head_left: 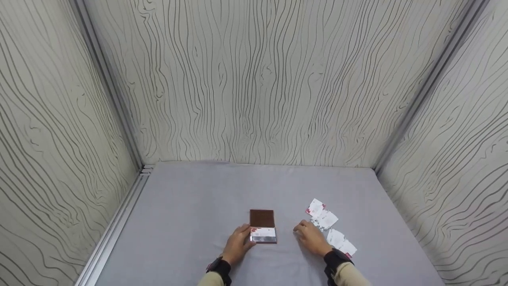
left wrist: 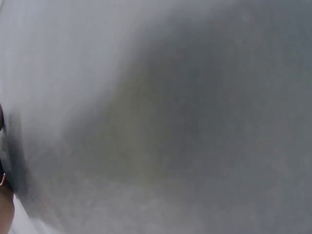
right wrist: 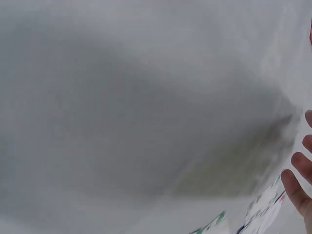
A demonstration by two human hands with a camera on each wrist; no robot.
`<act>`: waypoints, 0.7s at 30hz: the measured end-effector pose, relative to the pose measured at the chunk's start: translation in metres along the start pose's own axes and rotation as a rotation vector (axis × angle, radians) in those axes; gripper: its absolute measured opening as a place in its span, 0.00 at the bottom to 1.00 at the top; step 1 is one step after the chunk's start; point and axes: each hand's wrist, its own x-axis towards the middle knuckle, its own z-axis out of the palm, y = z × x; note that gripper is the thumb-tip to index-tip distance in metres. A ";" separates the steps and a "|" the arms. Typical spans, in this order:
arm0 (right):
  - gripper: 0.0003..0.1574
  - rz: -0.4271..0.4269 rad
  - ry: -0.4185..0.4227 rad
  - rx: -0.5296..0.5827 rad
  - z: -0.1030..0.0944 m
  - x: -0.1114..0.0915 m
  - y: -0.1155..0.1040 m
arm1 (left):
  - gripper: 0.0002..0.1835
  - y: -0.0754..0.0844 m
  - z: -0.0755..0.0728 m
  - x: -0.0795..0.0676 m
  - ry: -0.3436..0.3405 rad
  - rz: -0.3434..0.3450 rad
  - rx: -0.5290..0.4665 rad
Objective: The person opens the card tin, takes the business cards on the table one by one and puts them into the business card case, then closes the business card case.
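Observation:
A brown card holder (head_left: pixel 262 218) lies unfolded on the grey cloth, its plain brown flap at the far side. In its near half sits a white card (head_left: pixel 265 232) with a red floral corner, above a shiny silvery strip. My left hand (head_left: pixel 237 243) holds the holder's left edge, thumb at the near corner and fingers along the side. To the right, my right hand (head_left: pixel 312 237) is over the cloth with loosely bent fingers and nothing in them. Beside and partly behind it lie several white cards (head_left: pixel 326 219) with red or dark floral prints, overlapping.
Grey cloth (head_left: pixel 190 206) covers the table. Walls with a wood-grain line pattern (head_left: pixel 254 79) enclose it at the back and both sides. A metal rail (head_left: pixel 113 234) runs along the left edge. Dark bands (head_left: pixel 338 258) are strapped round both wrists.

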 end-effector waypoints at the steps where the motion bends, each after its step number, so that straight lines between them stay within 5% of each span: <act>1: 0.11 0.006 0.007 -0.003 -0.003 -0.003 0.003 | 0.28 0.000 0.000 0.000 0.001 0.000 -0.010; 7: 0.14 0.103 -0.042 -0.017 -0.021 -0.024 0.020 | 0.28 -0.003 0.002 0.001 0.018 0.012 -0.019; 14: 0.24 0.314 -0.117 0.042 -0.038 -0.045 0.037 | 0.28 -0.009 0.007 0.001 0.048 0.040 0.019; 21: 0.30 0.448 -0.175 0.066 -0.057 -0.061 0.053 | 0.28 -0.005 0.004 0.001 0.023 -0.001 0.005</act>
